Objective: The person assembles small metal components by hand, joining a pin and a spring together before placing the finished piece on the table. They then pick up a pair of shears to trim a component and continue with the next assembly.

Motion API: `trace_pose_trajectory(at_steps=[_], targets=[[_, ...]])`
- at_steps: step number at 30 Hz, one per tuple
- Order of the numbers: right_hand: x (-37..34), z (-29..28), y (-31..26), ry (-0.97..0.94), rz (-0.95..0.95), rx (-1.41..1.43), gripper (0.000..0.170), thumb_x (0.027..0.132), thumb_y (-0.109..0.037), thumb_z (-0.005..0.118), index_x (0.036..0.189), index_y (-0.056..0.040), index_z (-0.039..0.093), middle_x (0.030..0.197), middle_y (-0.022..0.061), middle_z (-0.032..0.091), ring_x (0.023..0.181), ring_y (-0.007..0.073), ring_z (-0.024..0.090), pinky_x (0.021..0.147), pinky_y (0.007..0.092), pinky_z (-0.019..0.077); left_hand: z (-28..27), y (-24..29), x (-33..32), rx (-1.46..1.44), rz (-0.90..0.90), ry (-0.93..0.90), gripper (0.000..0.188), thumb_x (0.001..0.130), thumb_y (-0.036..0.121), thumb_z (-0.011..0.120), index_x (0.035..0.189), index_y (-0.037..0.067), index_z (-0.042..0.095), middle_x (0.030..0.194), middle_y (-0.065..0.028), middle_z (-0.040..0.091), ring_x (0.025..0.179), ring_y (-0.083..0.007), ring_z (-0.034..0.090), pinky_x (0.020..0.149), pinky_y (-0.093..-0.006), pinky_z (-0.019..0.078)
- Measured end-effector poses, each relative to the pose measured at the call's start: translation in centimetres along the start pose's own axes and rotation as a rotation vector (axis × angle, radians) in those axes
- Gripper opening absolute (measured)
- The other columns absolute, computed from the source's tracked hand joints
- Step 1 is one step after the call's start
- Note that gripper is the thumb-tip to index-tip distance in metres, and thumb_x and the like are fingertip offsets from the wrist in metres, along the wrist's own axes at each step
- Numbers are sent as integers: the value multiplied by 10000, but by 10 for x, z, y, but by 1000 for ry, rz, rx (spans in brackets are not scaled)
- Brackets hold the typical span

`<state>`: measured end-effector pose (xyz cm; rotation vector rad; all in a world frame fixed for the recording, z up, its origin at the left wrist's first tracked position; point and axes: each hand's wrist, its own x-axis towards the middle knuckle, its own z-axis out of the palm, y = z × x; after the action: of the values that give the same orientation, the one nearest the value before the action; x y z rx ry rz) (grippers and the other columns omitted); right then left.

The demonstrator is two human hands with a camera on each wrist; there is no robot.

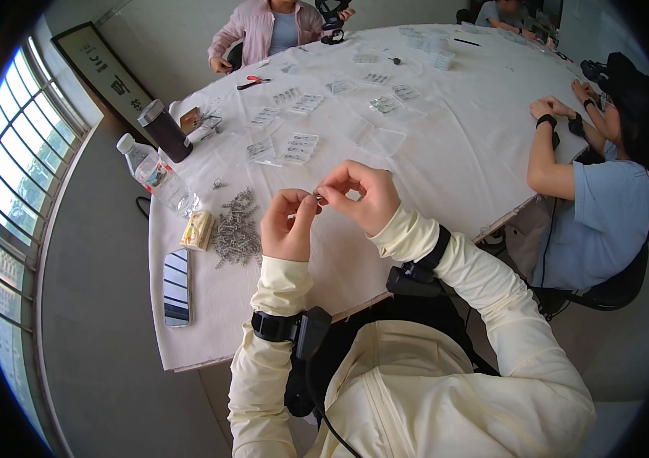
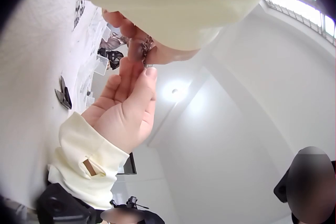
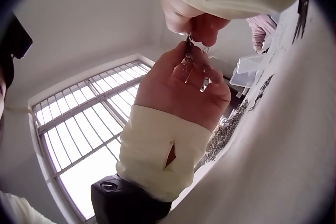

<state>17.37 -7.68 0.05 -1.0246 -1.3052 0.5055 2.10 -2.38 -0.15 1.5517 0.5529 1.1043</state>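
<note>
A small silvery metal piece (image 1: pixel 318 197), its detail blurred, sits in the pinched-together fingertip grip of left hand (image 1: pixel 288 227) and right hand (image 1: pixel 364 195).

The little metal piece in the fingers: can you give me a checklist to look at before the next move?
1. Small metal piece pinched in the fingertips, between left hand and right hand: ok.
2. Exact shape of the piece clear to see: cannot tell; it is tiny and partly covered by fingers.
3. Pile of metal bits near the left hand: ok.
4. Phone apart from the pile: ok.
5. Red-handled pliers close to the hands: not ok; they lie far across the table.
</note>
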Motion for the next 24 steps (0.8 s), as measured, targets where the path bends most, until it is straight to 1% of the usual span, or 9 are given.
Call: trace_pose_trajectory(at_steps=[2, 6, 8, 12, 14, 18, 24], targets=[[0, -1, -5, 24, -102, -189, 96, 832, -89, 689, 881, -15, 652, 782, 53, 682, 708, 116, 642, 660, 253, 507, 1, 0, 0, -2, 10, -1, 93, 927, 118, 581, 940, 27, 596, 855, -8, 631, 784, -64, 565, 635, -200, 382], [1, -2, -5, 7, -149, -246, 100, 814, -71, 701, 900, -34, 665, 817, 55, 690, 702, 137, 646, 658, 259, 506, 0, -1, 1, -3, 40, -6, 92, 931, 115, 574, 943, 26, 596, 858, -4, 620, 786, -63, 557, 635, -202, 382], [3, -2, -1, -29, -255, -169, 114, 806, -53, 705, 914, -39, 670, 859, 59, 698, 726, 149, 660, 668, 264, 515, -1, 0, 1, -37, 44, -5, 112, 932, 107, 584, 944, -4, 586, 864, -15, 613, 819, -88, 558, 761, -231, 446], [3, -1, 2, -38, -250, -129, 112, 811, -40, 700, 919, -33, 669, 894, 65, 703, 770, 156, 674, 699, 269, 526, -1, 0, 0, -49, 47, -7, 101, 933, 97, 579, 953, -1, 584, 872, -6, 606, 825, -83, 550, 766, -227, 441], [3, -1, 3, -53, -212, -90, 109, 818, -43, 695, 922, -31, 668, 897, 67, 702, 800, 159, 681, 729, 271, 533, -2, 0, 0, -42, 53, -10, 102, 933, 97, 579, 958, -2, 584, 876, -1, 601, 821, -80, 545, 766, -228, 442], [3, -1, 2, -74, -197, -83, 102, 825, -40, 685, 924, -24, 665, 903, 67, 703, 804, 161, 682, 736, 272, 534, -2, -1, 1, -44, 59, -15, 104, 934, 96, 578, 963, -3, 583, 883, -4, 604, 820, -82, 546, 769, -230, 443], [2, -3, 0, -87, -226, -129, 110, 832, -23, 662, 942, -20, 659, 895, 74, 702, 803, 164, 683, 733, 269, 535, -2, 0, 1, -59, 66, -38, 103, 940, 88, 565, 972, -9, 581, 892, -19, 609, 837, -88, 551, 776, -234, 441]])
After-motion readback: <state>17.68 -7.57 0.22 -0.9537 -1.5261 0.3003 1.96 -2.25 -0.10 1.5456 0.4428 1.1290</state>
